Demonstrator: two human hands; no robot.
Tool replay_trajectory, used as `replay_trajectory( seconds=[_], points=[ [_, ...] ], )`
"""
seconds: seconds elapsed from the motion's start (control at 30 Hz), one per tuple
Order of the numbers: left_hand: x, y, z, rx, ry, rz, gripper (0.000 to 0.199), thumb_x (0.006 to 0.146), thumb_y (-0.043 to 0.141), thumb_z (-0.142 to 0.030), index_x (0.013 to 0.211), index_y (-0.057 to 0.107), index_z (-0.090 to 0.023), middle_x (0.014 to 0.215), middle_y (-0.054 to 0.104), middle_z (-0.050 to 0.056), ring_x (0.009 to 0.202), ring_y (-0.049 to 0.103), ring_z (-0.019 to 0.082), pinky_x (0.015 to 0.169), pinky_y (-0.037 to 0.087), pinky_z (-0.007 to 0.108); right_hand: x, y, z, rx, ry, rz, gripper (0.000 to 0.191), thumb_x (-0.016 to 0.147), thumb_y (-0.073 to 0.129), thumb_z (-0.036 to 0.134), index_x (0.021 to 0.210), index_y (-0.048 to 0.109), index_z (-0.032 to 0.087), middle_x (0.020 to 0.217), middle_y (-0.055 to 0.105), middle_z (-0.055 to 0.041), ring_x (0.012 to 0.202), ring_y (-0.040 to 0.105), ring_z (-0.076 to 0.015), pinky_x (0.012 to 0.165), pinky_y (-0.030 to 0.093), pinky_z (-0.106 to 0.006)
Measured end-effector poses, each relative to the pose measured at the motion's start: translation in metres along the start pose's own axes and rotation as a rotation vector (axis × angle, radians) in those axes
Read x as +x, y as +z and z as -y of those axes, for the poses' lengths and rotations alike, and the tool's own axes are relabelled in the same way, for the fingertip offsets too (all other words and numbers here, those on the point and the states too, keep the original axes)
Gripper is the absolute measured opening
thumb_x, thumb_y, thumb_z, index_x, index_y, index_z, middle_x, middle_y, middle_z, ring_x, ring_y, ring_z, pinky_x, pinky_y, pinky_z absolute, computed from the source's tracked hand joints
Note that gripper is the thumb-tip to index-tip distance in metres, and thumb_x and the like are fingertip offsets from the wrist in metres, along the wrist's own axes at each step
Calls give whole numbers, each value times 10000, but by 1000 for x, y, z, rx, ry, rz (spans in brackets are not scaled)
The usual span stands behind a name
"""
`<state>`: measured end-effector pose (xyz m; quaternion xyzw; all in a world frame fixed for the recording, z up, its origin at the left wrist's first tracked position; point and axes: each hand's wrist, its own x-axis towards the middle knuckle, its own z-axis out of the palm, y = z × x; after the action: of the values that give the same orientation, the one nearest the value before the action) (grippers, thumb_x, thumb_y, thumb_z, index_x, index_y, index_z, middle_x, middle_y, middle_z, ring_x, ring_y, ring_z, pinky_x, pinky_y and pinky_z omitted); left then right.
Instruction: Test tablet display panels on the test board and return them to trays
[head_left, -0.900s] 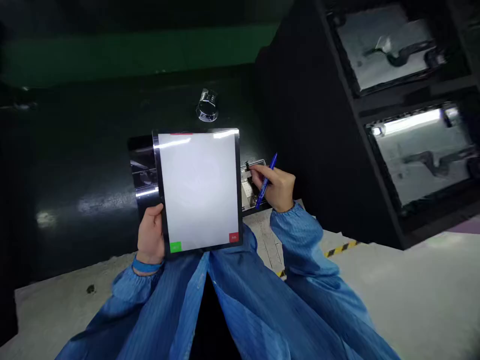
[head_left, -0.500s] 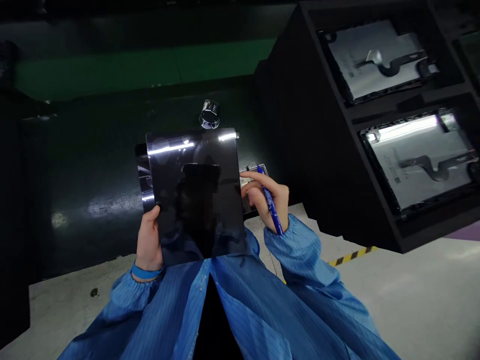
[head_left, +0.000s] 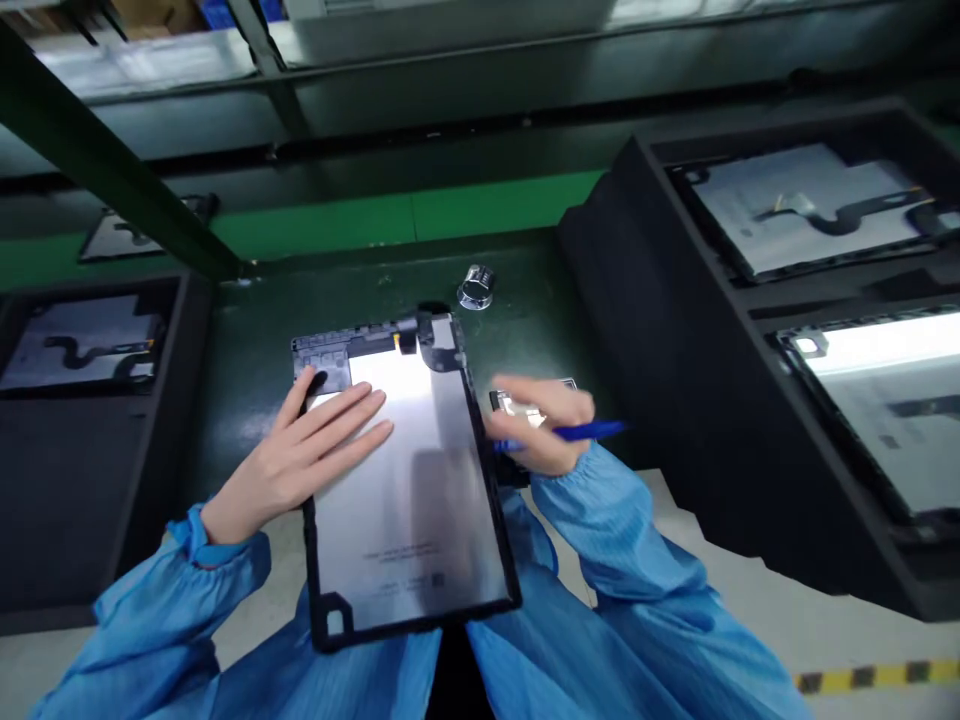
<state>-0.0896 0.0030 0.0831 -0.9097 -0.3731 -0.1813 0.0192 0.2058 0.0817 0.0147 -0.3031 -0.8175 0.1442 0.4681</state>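
Observation:
A tablet-sized screen panel [head_left: 409,490] lies with its silvery back up at the front edge of the dark green table, its lower end over my lap. My left hand [head_left: 300,450] rests on its upper left part, fingers spread flat. At the panel's right edge my right hand [head_left: 544,420] is closed around a blue pen [head_left: 592,430]; motion blurs its fingers. Partly behind that hand is a small framed item [head_left: 517,408]. A shiny metal ring-shaped object [head_left: 476,287] sits beyond the panel.
On the right stands a black foam tray [head_left: 660,330] with similar panels in its compartments. Another black tray [head_left: 82,480] with a panel is at the left. A green post [head_left: 112,160] slants behind it, near a further panel [head_left: 127,235].
The panel has been turned from its glossy dark face to its silvery back. My left hand has gone from gripping its edge to lying flat on it. The view has shifted.

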Motion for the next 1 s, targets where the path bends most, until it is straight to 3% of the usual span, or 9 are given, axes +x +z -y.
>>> replay_trajectory(
  seconds=[0.1, 0.17, 0.27, 0.4, 0.57, 0.7, 0.8, 0.9, 1.0],
  points=[
    [-2, 6, 6, 144, 140, -5, 613, 970, 475, 9, 1537, 410, -213, 1492, 541, 91, 1488, 346, 215, 1275, 135, 529, 12, 7, -17, -3, 81, -229, 670, 883, 717, 425, 1477, 420, 337, 1507, 519, -94, 1305, 571, -345, 1013, 546, -519],
    [-5, 17, 14, 127, 178, 18, 626, 966, 470, 19, 1547, 393, -201, 1488, 543, 113, 1491, 339, 224, 1269, 166, 525, 21, 9, -25, 159, 178, -148, 790, 897, 687, 432, 1556, 273, 299, 1547, 468, -114, 1369, 523, -348, 1105, 479, -564],
    [-8, 38, 32, 75, 185, 45, 653, 976, 430, 28, 1576, 334, -210, 1513, 515, 138, 1503, 317, 231, 1262, 187, 542, 23, 7, -31, 452, 314, 30, 639, 915, 621, 303, 1503, 371, 278, 1362, 637, -94, 1201, 658, -277, 1096, 498, -513],
    [-14, 64, 54, 44, 115, 76, 681, 993, 422, -4, 1606, 257, -251, 1538, 492, 148, 1520, 286, 249, 1246, 195, 591, 14, -1, -34, 639, 564, 14, 392, 828, 667, 236, 1207, 569, 253, 913, 700, -1, 714, 689, -158, 750, 602, -345],
    [-23, 70, 63, 6, 17, 180, 718, 991, 362, 10, 1619, 203, -299, 1599, 402, 167, 1540, 231, 264, 1224, 218, 628, 8, -16, -23, 835, 623, 69, 386, 775, 805, 400, 855, 463, 241, 766, 645, 27, 598, 607, -118, 563, 508, -252],
    [-12, 43, 54, 10, -214, 260, 718, 925, 290, 63, 1581, 337, -225, 1657, 256, 196, 1554, 159, 310, 1202, 235, 662, 4, -13, -8, 721, 590, 97, 329, 861, 747, 344, 834, 437, 239, 750, 668, 20, 634, 623, -123, 609, 503, -250],
    [14, 31, 34, -105, -353, 148, 606, 918, 346, -13, 1496, 464, -150, 1569, 453, 184, 1523, 303, 304, 1214, 201, 664, 3, -2, 3, 649, 539, 173, 248, 921, 650, 267, 836, 419, 239, 768, 695, 9, 688, 658, -130, 659, 502, -254],
    [46, 41, 6, -331, -429, 32, 364, 906, 501, -182, 1233, 661, -198, 1270, 716, 87, 1276, 605, 271, 1223, 217, 635, 2, 8, 9, 595, 489, 233, 229, 930, 609, 242, 832, 402, 242, 778, 697, 12, 683, 667, -128, 661, 489, -252],
    [68, 58, -12, -548, -487, 74, 161, 845, 568, -222, 930, 701, -192, 952, 756, 54, 934, 679, 229, 1066, 444, 516, 1, 15, 12, 512, 433, 251, 246, 924, 601, 237, 812, 382, 247, 782, 680, 16, 680, 659, -131, 659, 474, -256]
  ],
)
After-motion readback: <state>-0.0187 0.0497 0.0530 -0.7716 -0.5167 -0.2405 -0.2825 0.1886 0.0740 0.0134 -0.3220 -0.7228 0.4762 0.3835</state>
